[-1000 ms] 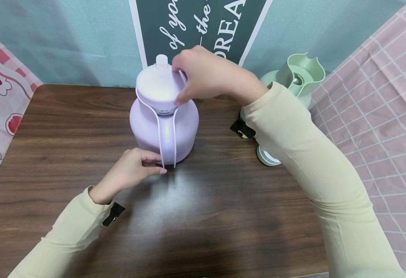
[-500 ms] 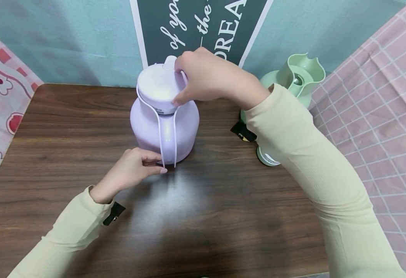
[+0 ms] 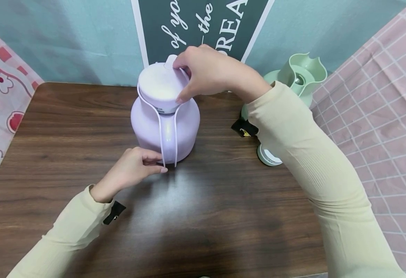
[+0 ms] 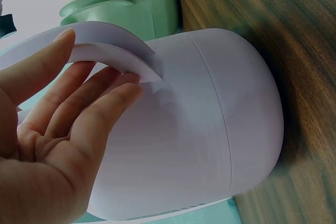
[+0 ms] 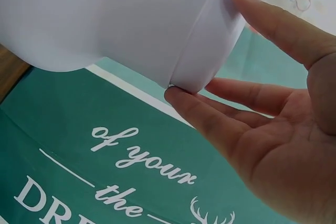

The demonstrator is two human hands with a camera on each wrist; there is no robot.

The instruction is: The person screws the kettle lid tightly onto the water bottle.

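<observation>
A lilac thermos jug (image 3: 147, 127) stands upright on the wooden table, its handle toward me. Its round lid (image 3: 161, 83) sits on the neck, with a small raised tab at the back right. My right hand (image 3: 206, 73) holds the lid from the right side, thumb at the front edge and fingers behind. In the right wrist view, fingertips (image 5: 176, 95) touch the lid's rim. My left hand (image 3: 129, 168) pinches the lower end of the handle (image 3: 168, 141) between thumb and fingers. The left wrist view shows its fingers (image 4: 73, 98) inside the handle's curve.
A green jug (image 3: 303, 83) with an open, wavy-rimmed top stands at the back right, partly behind my right sleeve. In front of it lies a round white and green piece (image 3: 269, 156). A dark lettered poster (image 3: 203, 27) hangs on the blue cloth behind.
The lid has turned on the neck, its tab swinging to the right. My right thumb has since shifted slightly right along the lid's edge. The left hand keeps its place on the handle.
</observation>
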